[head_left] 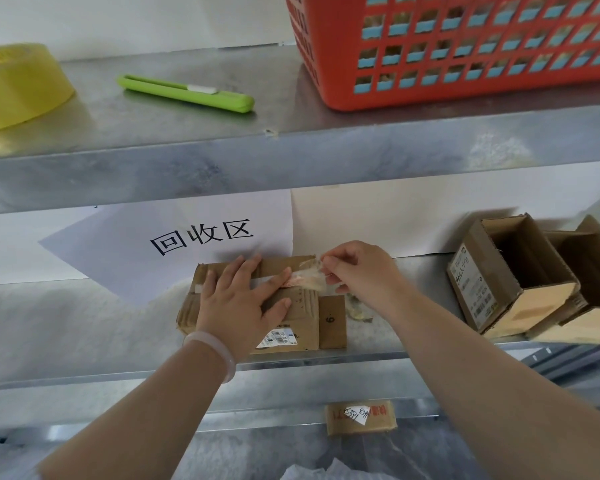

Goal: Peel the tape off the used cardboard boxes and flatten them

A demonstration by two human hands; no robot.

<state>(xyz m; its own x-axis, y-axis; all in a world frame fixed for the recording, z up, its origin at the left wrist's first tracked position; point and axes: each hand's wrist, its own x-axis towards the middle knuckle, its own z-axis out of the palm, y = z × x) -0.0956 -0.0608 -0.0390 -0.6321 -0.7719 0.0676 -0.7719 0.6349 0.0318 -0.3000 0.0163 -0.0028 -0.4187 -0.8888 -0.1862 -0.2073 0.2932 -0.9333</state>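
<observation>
On middle shelf (84,323) I see left hand (239,299) flat, fingers straight, pressing the flattened box (302,327), right hand (357,268) pinching its half-lifted tape (309,280).

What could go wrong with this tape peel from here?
1. The crumpled clear tape strip, pinched by the right hand, may tear, leaving residue on the flat brown cardboard box.
2. That box lies near the front edge of the grey metal shelf; if the left hand pressing it slips, it could slide off.
</observation>
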